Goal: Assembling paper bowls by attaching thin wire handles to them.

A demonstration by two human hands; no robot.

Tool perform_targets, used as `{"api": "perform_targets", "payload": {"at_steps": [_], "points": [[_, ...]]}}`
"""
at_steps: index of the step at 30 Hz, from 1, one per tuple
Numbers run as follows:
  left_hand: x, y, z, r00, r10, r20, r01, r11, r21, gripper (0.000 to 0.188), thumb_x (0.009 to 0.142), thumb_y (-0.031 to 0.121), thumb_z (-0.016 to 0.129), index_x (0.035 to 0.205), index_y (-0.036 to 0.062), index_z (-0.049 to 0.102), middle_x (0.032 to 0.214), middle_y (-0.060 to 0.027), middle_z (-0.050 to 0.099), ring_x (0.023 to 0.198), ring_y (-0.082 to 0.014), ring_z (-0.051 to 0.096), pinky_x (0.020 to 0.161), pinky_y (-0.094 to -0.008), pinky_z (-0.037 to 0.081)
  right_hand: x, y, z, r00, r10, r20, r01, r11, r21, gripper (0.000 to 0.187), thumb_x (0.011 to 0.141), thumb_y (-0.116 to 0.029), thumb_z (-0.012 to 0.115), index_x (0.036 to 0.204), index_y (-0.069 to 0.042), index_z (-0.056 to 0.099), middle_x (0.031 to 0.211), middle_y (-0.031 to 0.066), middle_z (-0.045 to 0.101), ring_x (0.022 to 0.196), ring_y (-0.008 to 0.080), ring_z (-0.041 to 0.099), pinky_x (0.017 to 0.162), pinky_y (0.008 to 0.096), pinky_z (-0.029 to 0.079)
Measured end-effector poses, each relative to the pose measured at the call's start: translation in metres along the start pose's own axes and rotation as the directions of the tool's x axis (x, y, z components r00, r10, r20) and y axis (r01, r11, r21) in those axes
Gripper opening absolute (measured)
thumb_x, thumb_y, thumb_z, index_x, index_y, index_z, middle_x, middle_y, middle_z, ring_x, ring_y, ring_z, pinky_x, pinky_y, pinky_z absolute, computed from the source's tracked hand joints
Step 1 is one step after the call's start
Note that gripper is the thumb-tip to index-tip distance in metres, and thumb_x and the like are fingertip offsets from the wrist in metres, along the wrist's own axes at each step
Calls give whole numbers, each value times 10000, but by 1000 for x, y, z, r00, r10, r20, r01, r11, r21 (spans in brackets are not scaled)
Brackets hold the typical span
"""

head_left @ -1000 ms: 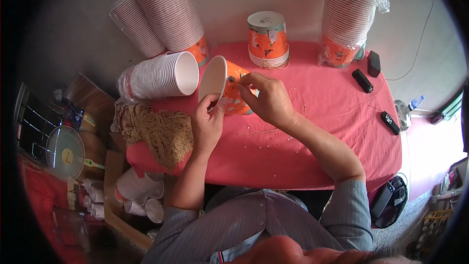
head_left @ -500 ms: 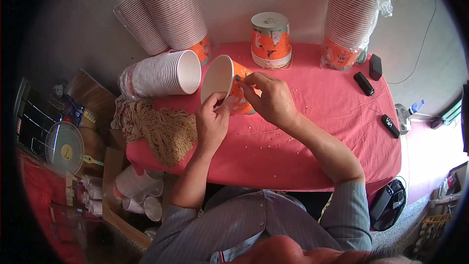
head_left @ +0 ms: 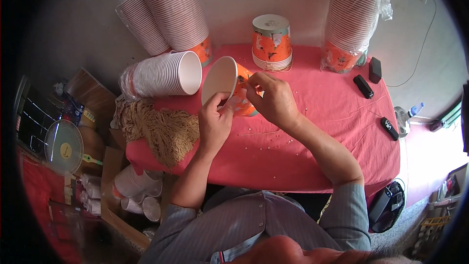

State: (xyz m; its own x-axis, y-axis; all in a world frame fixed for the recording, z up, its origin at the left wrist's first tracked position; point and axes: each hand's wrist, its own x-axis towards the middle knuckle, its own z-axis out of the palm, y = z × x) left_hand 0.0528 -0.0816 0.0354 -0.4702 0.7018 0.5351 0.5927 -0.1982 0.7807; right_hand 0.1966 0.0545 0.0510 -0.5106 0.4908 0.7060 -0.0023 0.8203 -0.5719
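Observation:
A large paper bucket (head_left: 218, 79), white inside and orange with a printed pattern outside, is tilted on its side above the table, its mouth turned left. My left hand (head_left: 215, 123) grips its rim, thumb outside and fingers reaching inside. My right hand (head_left: 277, 101) is closed in a pinch against the orange outer wall; what its fingertips hold, if anything, is hidden. Left of my left hand lies a heap of tan cords (head_left: 168, 129). Behind the cords, a nested stack of white buckets (head_left: 166, 74) rests on its side in clear plastic.
Upside-down orange buckets (head_left: 271, 44) stand at the back of the red-covered table (head_left: 332, 166). Tall wrapped bucket stacks (head_left: 176, 12) rise back left, another stack (head_left: 352, 17) back right. Small pale bits (head_left: 274, 146) are scattered nearby. Black devices (head_left: 363, 86) lie right. A cardboard box (head_left: 112, 200) holds more buckets.
My right fingertips have shifted slightly right and down along the bucket's outer wall, away from the rim. My left hand keeps its hold on the rim.

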Motion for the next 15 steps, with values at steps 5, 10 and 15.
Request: {"api": "perform_targets", "payload": {"at_steps": [5, 10, 15], "points": [[0, 3, 0, 1000, 8, 5, -8, 999, 31, 160, 1029, 100, 778, 1089, -40, 731, 973, -166, 789, 885, -250, 773, 768, -368, 593, 0, -2, 0, 1000, -11, -6, 11, 1000, -23, 85, 935, -39, 744, 995, -16, 689, 895, 140, 747, 780, 333, 766, 675, 424, 607], [0, 5, -1, 998, 59, 27, -61, 994, 95, 138, 1056, 72, 738, 1131, -44, 735, 955, -132, 788, 872, -146, 731, 761, -327, 590, -1, -4, -2, 1000, 4, 19, -4, 1000, -13, 87, 925, -42, 749, 982, -22, 687, 881, 148, 724, 761, 355, 747, 656, 438, 582], [2, 6, 0, 998, 60, 23, -62, 993, 96, 118, 1019, 52, 753, 1092, -36, 727, 965, -150, 782, 880, -241, 755, 753, -378, 593, -1, -4, -2, 999, -9, 43, 10, 1000, -17, 97, 917, -41, 753, 981, -14, 685, 876, 155, 723, 768, 365, 748, 662, 439, 582]]}}
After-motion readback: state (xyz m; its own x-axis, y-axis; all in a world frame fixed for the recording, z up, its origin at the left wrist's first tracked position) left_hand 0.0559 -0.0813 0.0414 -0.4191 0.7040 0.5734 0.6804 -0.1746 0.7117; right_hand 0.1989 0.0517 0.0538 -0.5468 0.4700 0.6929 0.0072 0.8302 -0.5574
